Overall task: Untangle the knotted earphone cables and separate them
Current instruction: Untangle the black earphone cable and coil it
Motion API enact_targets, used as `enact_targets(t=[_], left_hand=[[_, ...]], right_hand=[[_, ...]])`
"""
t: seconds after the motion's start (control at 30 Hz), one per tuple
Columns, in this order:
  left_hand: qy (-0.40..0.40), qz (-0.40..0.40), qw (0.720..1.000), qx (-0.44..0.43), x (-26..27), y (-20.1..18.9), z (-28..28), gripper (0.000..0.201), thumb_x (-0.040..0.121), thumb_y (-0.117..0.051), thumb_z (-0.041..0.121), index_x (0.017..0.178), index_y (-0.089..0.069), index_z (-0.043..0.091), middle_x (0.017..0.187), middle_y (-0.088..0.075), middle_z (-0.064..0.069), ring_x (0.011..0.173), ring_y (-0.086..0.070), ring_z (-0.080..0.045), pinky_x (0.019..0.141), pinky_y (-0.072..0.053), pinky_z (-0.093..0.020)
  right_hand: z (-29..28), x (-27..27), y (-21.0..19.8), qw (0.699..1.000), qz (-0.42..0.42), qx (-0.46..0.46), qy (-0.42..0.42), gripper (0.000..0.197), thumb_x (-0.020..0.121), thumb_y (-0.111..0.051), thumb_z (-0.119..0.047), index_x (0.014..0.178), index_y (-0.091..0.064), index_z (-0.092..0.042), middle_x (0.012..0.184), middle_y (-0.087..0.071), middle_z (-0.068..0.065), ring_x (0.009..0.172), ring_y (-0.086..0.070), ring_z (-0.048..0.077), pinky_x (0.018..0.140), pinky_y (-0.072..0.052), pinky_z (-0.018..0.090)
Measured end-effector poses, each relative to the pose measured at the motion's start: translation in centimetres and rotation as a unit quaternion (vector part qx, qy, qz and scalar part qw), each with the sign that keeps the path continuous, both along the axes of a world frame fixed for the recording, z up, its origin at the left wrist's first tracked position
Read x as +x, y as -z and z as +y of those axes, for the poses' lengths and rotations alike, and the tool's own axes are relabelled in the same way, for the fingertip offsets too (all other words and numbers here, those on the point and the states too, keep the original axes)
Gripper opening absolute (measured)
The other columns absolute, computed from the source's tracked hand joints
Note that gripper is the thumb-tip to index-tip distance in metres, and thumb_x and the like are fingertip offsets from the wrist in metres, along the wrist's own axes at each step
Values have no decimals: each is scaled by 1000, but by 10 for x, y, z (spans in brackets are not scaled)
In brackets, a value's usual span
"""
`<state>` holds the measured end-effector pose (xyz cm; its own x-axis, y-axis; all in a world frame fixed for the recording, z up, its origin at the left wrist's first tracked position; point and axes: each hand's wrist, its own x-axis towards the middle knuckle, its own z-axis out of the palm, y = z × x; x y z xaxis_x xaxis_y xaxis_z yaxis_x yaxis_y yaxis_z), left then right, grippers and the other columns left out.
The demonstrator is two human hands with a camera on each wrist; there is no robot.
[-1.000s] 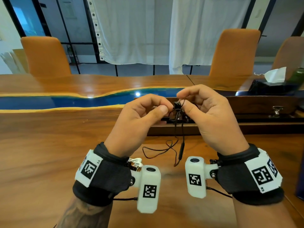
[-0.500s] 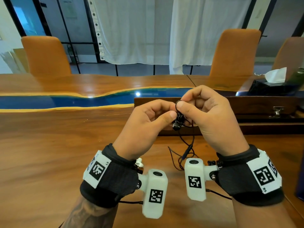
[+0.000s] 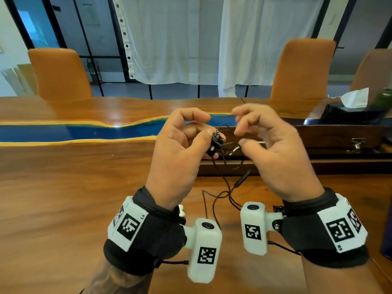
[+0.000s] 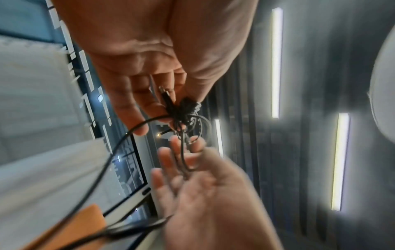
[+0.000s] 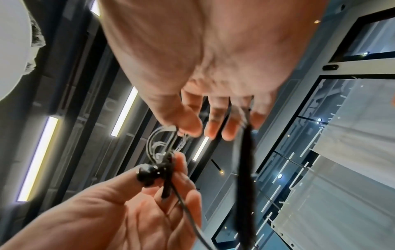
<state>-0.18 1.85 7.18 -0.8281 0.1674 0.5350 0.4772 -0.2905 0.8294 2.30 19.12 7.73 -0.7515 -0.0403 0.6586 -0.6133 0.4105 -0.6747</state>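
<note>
A knot of black earphone cable (image 3: 217, 141) with a black earbud (image 3: 211, 148) is held above the table. My left hand (image 3: 207, 136) pinches it between thumb and fingers; the left wrist view shows the knot (image 4: 183, 110) at my fingertips. My right hand (image 3: 244, 134) is just to its right, blurred. Its thumb pinches a white cable strand (image 3: 235, 150) that leads out of the knot, and its other fingers are loosely spread. White loops (image 5: 159, 143) show between both hands. A black cable with an inline remote (image 3: 241, 179) hangs to the wooden table (image 3: 84, 187).
A long wooden box (image 3: 307, 143) with a metal latch lies just behind my hands. A tissue box (image 3: 347, 111) stands at the far right. A blue resin strip (image 3: 74, 132) runs across the table. Orange chairs (image 3: 59, 75) stand beyond it.
My hands have drawn slightly apart. The right hand has shifted right and spread its fingers, drawing a white strand out of the knot. The left hand still holds the knot.
</note>
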Motion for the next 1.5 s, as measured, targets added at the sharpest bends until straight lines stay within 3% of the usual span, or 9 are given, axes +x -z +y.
enact_targets(t=[0.1, 0.2, 0.33, 0.57, 0.73, 0.9, 1.17, 1.3, 1.5], left_hand=[[-64, 33, 997, -33, 0, 0, 0, 18, 97, -60, 1, 111, -57, 12, 85, -72, -18, 78, -68, -30, 69, -60, -43], [-100, 60, 991, -63, 3, -1, 2, 19, 95, -64, 4, 110, -58, 14, 83, -72, -16, 78, -68, -34, 71, -58, -52], [-117, 78, 986, -87, 4, 1, 3, 19, 94, -67, 5, 107, -58, 17, 79, -70, -11, 74, -66, -30, 73, -55, -52], [-111, 79, 988, -73, 5, 1, 4, 18, 93, -66, 4, 106, -60, 15, 79, -69, -7, 73, -66, -19, 67, -55, -28], [-81, 57, 992, -73, 0, 6, 4, 15, 93, -68, 12, 108, -65, 14, 93, -70, -3, 84, -68, -17, 72, -59, -30], [-14, 7, 992, -127, -3, 10, 3, 24, 82, -70, 35, 98, -70, 17, 94, -73, -3, 87, -71, -18, 71, -61, -32], [62, -38, 996, -60, -14, 16, -5, 28, 91, -68, 14, 119, -67, 18, 99, -72, -7, 96, -68, -25, 84, -58, -46], [43, -32, 997, -46, -14, 19, -2, 27, 92, -65, 14, 118, -68, 18, 103, -74, -9, 97, -69, -27, 85, -57, -49], [-7, -44, 999, 10, -15, 20, 0, 19, 80, -72, 22, 96, -70, 12, 91, -72, -8, 82, -70, -22, 66, -59, -29]], right_hand=[[-2, 3, -4, 997, 74, -30, 20, 11, 87, -59, -17, 94, -66, -19, 121, -58, 4, 121, -55, 20, 105, -44, 48], [-9, 9, -6, 996, 90, 18, 23, 21, 92, -61, -35, 92, -68, -15, 104, -58, 10, 102, -57, 13, 87, -46, 23], [-9, 8, -5, 994, 46, 57, 86, 38, 87, -64, -55, 110, -61, -24, 109, -58, -6, 102, -58, 14, 86, -45, 20], [-6, 13, -7, 998, -57, 39, 4, 15, 88, -74, -32, 96, -74, -20, 87, -73, -3, 85, -70, 16, 78, -57, 37], [0, 8, -4, 999, -43, 26, 20, 4, 94, -71, -18, 94, -74, -19, 85, -74, -3, 83, -71, 18, 79, -58, 44], [3, 3, 0, 999, -22, 10, 38, 8, 95, -69, -14, 91, -72, -19, 84, -71, -2, 78, -68, 16, 71, -57, 33], [-4, 1, 1, 996, -85, -35, 4, 12, 98, -63, -10, 103, -60, -20, 72, -60, 14, 70, -58, 28, 67, -51, 25], [-6, 4, -1, 996, -81, 34, 12, 11, 99, -59, -14, 101, -58, -25, 80, -59, 0, 70, -55, 11, 64, -47, 21], [-5, 3, 2, 993, -52, 95, 38, 20, 94, -70, -24, 112, -69, -33, 103, -57, -11, 97, -56, 8, 79, -46, 14]])
